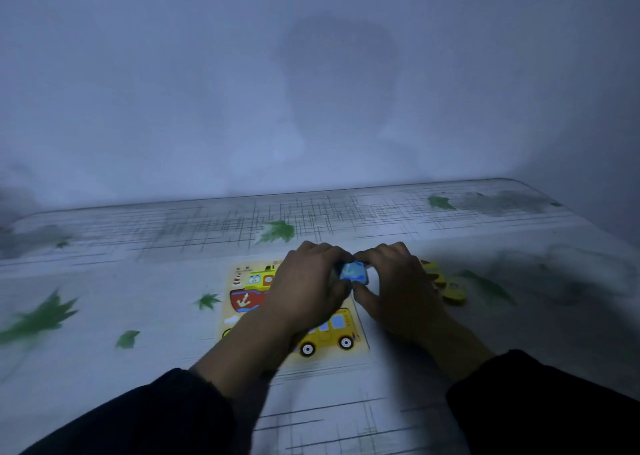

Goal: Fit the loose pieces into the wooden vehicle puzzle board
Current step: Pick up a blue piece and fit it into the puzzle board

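Note:
The wooden puzzle board (231, 316) lies flat on the table in front of me. A red and yellow ship piece (248, 288) sits in its upper left and a yellow bus piece (329, 333) in its lower right. My left hand (308, 288) and my right hand (394, 281) meet over the board's upper right corner. Both pinch a small blue piece (354, 271) between fingers and thumbs, just above the board. A loose yellow piece (446, 286) lies on the table right of my right hand, partly hidden by it.
The table (138, 316) wears a pale cloth printed with grey lines and green leaves. A plain wall rises just behind its far edge (311, 191). The table's right edge slants down past the loose piece. My dark sleeves (156, 416) fill the bottom corners.

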Demonstrator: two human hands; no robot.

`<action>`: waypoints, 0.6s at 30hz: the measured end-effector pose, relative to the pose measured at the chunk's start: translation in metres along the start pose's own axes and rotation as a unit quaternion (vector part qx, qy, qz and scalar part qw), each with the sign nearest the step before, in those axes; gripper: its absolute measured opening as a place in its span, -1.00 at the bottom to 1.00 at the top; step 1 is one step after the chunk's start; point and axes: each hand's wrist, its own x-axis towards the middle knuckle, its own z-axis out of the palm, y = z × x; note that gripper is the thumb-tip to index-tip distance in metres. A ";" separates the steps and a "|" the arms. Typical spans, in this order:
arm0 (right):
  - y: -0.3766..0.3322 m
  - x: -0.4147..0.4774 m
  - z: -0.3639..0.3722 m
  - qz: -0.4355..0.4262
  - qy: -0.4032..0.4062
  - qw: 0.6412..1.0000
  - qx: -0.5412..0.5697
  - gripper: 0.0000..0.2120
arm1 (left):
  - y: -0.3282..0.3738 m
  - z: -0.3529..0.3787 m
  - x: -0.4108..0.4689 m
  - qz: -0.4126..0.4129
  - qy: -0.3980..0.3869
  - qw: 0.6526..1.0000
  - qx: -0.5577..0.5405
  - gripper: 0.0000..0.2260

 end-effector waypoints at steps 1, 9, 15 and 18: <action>-0.004 0.000 0.003 -0.004 0.004 1.000 0.005 -0.67 | -0.004 -0.002 -0.004 -0.005 0.003 1.000 0.001 -0.67; -0.051 0.004 0.027 -0.043 0.022 0.998 0.040 -0.73 | -0.040 -0.030 -0.040 -0.030 0.032 0.999 0.020 -0.72; -0.084 0.007 0.041 -0.063 0.004 0.996 0.055 -0.73 | -0.061 -0.051 -0.070 -0.051 0.042 0.998 0.023 -0.70; -0.096 0.009 0.047 -0.079 0.004 0.995 0.060 -0.75 | -0.069 -0.059 -0.081 -0.057 0.049 0.997 0.029 -0.72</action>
